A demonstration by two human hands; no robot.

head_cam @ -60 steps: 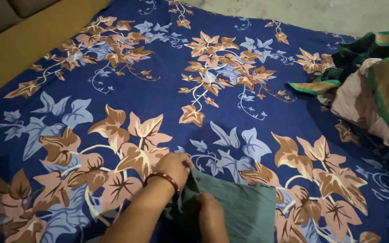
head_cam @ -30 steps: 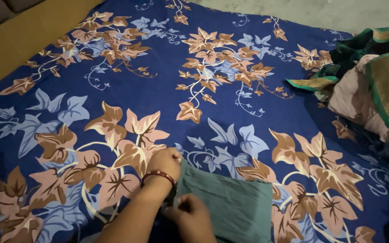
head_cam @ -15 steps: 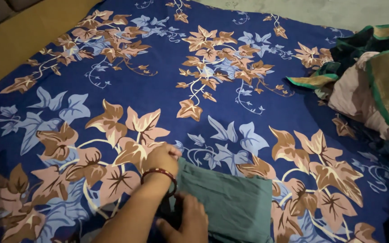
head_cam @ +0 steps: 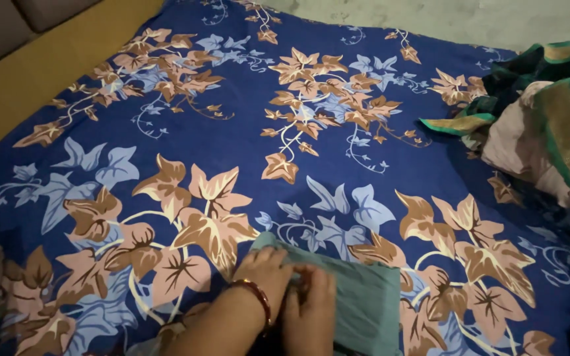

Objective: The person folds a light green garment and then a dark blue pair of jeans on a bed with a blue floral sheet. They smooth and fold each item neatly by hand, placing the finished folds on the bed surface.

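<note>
Both hands have drawn together on the one green cloth [head_cam: 357, 296]: left hand [head_cam: 266, 270] and right hand [head_cam: 311, 306], fingers pinching its fold, on one bedsheet [head_cam: 232, 132].

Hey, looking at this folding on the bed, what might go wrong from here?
Both the left hand and right hand press the same corner of the folded teal cloth, so its free far edge might slip open. The heap of clothes at the bed's right edge may slump onto the blue leaf-print sheet.

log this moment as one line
left hand: pressing green cloth | right hand: on same cloth | surface: blue leaf-print sheet | clothes pile: right
</note>
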